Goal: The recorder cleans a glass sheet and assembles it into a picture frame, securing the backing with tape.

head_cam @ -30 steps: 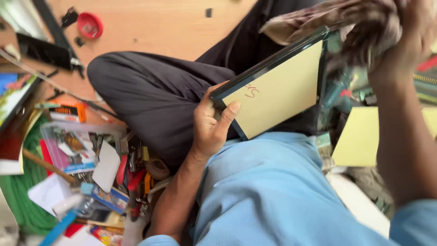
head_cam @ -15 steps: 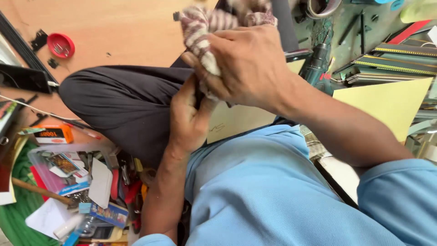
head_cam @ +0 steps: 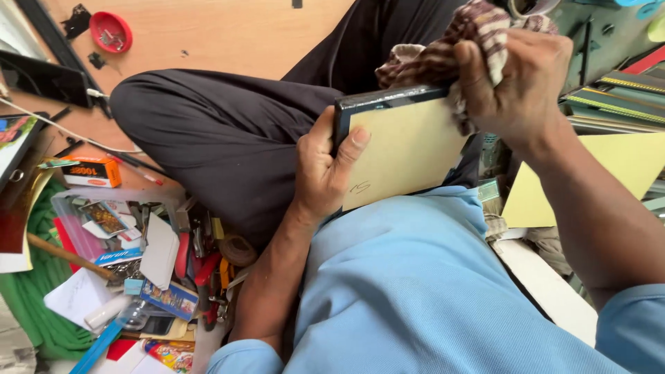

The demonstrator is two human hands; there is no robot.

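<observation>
Red dish [head_cam: 111, 32], orange box [head_cam: 91, 171], yellow card [head_cam: 609, 173], green mat [head_cam: 34, 298].

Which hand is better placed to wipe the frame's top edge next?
The right hand, probably: it already grips the striped cloth against the black frame top edge, while the left hand steadies the frame's side.

— Where does the board sit?

— I note the framed board [head_cam: 405, 149] above my lap, just right of my raised knee [head_cam: 215, 131]. My left hand [head_cam: 325, 173] is at its left edge; my right hand [head_cam: 519, 83] is at its top right corner, with the cloth [head_cam: 443, 52] between hand and board.

— And around it?

— A heap of tools and papers [head_cam: 138, 256] lies on the floor to the left, a round dish [head_cam: 111, 31] beyond it at top left. Stacked frames [head_cam: 616, 97] stand to the right.
</observation>
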